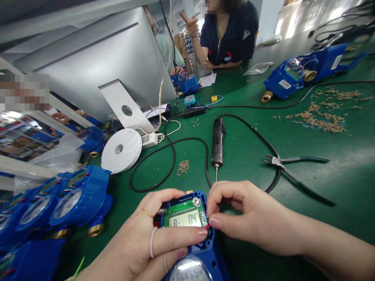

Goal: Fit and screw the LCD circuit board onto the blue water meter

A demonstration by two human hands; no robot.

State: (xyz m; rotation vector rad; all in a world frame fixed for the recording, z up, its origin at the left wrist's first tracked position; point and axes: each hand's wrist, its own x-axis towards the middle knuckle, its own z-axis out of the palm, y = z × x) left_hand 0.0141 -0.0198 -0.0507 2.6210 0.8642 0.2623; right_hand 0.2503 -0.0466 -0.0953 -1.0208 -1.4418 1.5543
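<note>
My left hand [158, 234] is wrapped round a blue water meter [218, 259], its thumb and fingers over the housing. Inside the uncovered top sit a green circuit board [187, 205] and a lit display [185, 218]. The round glass dial [190, 270] shows at the bottom of the view. At the housing's right edge, my right hand [243, 216] is closed in a pinch, thumb and index finger by a small red bit that looks like wire. What lies between those fingertips is hidden. Just beyond, a black electric screwdriver [217, 142] lies with its bit pointing at my right hand.
Cutting pliers [293, 168] lie on a cable at right. Brass screws [183, 167] form a small pile, with a larger screw heap [322, 117] far right. More blue meters [79, 203] stand left, near a white tape roll [121, 151] and monitor [102, 66]. A person [228, 35] sits opposite.
</note>
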